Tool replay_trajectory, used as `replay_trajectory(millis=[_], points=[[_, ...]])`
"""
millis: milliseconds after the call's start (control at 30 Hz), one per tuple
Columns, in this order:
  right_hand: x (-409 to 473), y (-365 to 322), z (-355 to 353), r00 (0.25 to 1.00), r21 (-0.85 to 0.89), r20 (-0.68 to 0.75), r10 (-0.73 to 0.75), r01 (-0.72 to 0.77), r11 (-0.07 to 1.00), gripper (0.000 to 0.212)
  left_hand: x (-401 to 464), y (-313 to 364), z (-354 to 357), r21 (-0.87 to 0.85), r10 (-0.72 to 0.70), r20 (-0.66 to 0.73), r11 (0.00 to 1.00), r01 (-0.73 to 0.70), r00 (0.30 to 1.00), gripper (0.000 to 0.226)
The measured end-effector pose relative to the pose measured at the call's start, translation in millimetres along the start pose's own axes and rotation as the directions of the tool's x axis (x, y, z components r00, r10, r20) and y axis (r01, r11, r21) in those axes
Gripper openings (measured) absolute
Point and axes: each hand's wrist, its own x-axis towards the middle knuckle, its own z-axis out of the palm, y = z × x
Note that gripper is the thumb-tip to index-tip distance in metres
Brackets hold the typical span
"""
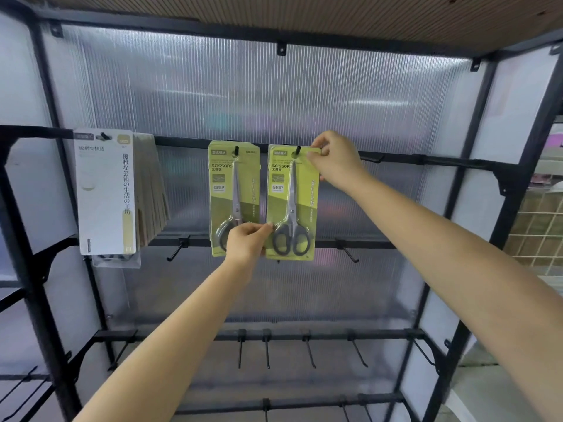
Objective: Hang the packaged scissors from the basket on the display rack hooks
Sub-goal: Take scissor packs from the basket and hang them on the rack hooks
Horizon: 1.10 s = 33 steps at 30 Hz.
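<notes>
Two green scissors packs hang side by side on the rack's upper bar. The left pack [234,190] sits on its black hook [236,150]. The right pack [292,205] has its hole at a second hook [298,149]. My right hand [333,158] pinches that pack's top right corner. My left hand [248,240] pinches its lower left edge, beside the grey scissor handles. The basket is out of view.
A stack of white packaged goods [105,190] hangs at the left of the same bar. Bare black hooks [307,350] stick out from the lower bars. A black metal frame [499,190] and ribbed translucent back panel enclose the rack. A wire grid [539,226] stands at far right.
</notes>
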Motion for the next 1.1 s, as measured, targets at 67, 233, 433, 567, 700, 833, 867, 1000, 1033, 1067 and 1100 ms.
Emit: replay_trajectory(millis=[67,233,433,567,700,833,867,1000,1033,1067,1100], points=[[3,3,4,0.997,-0.057,-0.055,-0.050,0.047,0.997,0.015,9,0,8,0.042,-0.010,-0.062,0.999,0.012,0.998,0.027],[8,13,11,0.978,-0.322,-0.033,-0.204,0.183,0.929,0.019,25,1,29,0.182,0.028,-0.206,0.983,0.010,0.978,0.035],[12,23,18,0.970,-0.492,0.128,-0.206,0.243,0.836,0.040,44,2,38,0.238,0.029,-0.265,0.970,0.036,0.964,0.045],[17,27,24,0.972,-0.549,0.150,-0.181,0.234,0.802,0.043,50,2,40,0.287,0.028,-0.293,0.956,0.060,0.956,0.050],[18,30,27,0.975,-0.584,0.170,-0.146,0.219,0.782,0.052,54,0,43,0.296,0.032,-0.295,0.953,0.059,0.955,0.045],[9,28,23,0.976,-0.595,0.165,-0.143,0.214,0.775,0.055,44,-3,48,0.295,0.093,-0.245,0.955,-0.017,0.965,0.031],[5,28,21,0.977,-0.592,0.154,-0.145,0.209,0.779,0.055,40,-3,50,0.299,0.112,-0.230,0.953,-0.040,0.967,0.030],[-23,31,4,0.982,-0.585,0.141,-0.127,0.186,0.789,0.045,18,-9,57,0.350,0.175,-0.181,0.931,-0.103,0.968,0.024],[-33,32,-2,0.983,-0.584,0.146,-0.111,0.176,0.793,0.044,11,-11,59,0.379,0.198,-0.165,0.917,-0.123,0.966,0.020],[-43,34,-8,0.985,-0.581,0.151,-0.087,0.160,0.798,0.042,4,-12,62,0.401,0.213,-0.142,0.905,-0.141,0.967,0.020],[-55,37,-16,0.987,-0.580,0.151,-0.061,0.138,0.803,0.042,-5,-14,63,0.417,0.221,-0.111,0.895,-0.157,0.969,0.028]])
